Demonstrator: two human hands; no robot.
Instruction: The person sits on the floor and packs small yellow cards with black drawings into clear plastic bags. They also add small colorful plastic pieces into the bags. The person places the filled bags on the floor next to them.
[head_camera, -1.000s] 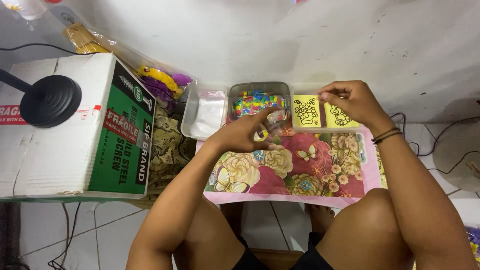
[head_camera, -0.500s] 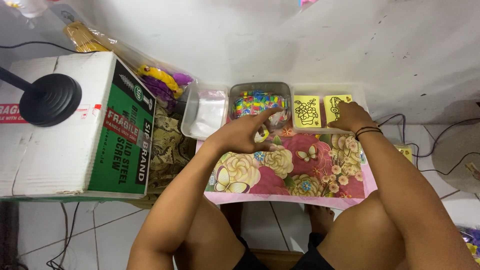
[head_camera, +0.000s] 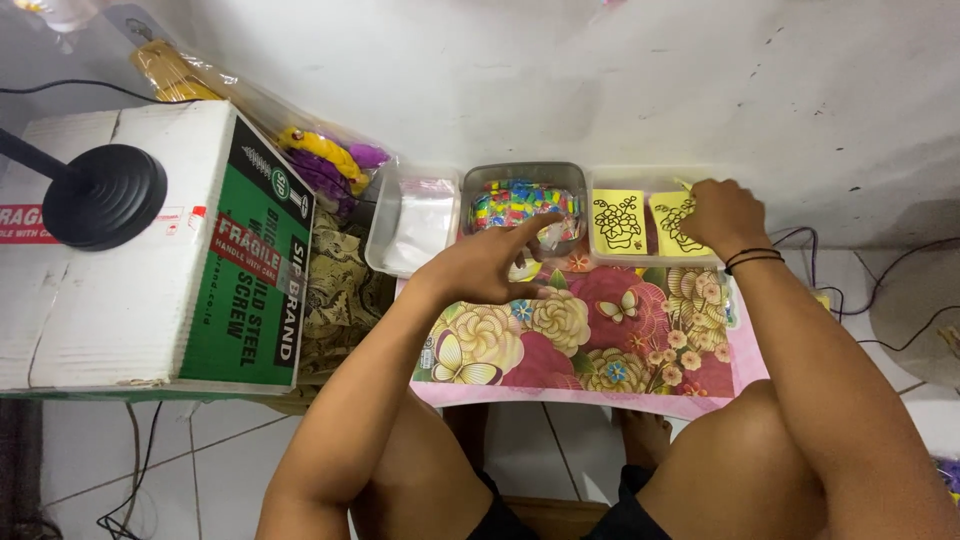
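Yellow cards (head_camera: 617, 220) with black line drawings, two of them, lie side by side in a clear tray (head_camera: 655, 257) at the far edge of the small table. Nearest to me are the person's bare knees, then the table's flowered cover (head_camera: 590, 340), pink and red with butterflies. On it rests the left hand (head_camera: 482, 265), forefinger stretched out towards the tub of coloured bits (head_camera: 520, 203), the other fingers curled under; whether it grips anything I cannot tell. The right hand (head_camera: 722, 215), two dark bands at its wrist, lies over the right-hand card, fingers bent down onto it; whether they have pinched hold of it is hidden. Three clear containers stand in a row along the wall: one with white plastic bags (head_camera: 415, 222), the tub, and the tray. To the left sits one big cardboard box (head_camera: 150, 250), white and green, with a black round lamp base (head_camera: 103, 195) on top. Behind it lie purple and yellow things in a clear bag (head_camera: 325, 160). The wall is scuffed white; the floor is pale tile with cables trailing.
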